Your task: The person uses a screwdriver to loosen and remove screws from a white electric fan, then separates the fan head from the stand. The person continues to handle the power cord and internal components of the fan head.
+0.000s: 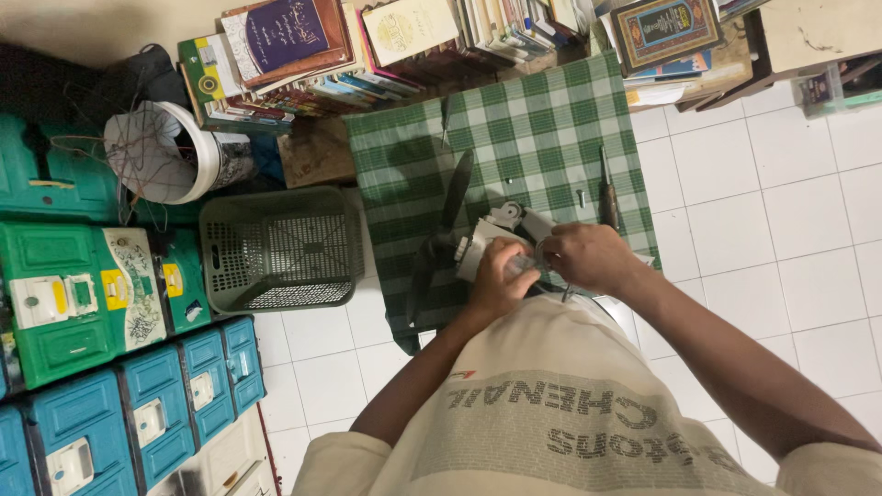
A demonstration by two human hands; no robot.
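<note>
green checked cloth (542, 129), white tiled floor (781, 230)

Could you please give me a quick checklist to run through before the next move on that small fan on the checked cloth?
1. Both hands on the work: left hand and right hand meet at the white fan body: ok.
2. Fan rests on the green checked cloth: ok.
3. Screwdriver within reach, beside the right hand: ok.
4. Loose screw lying on the cloth, visible: ok.
5. What the fingers pinch: cannot tell.
6. Dark blade free of the hands: ok.
</note>
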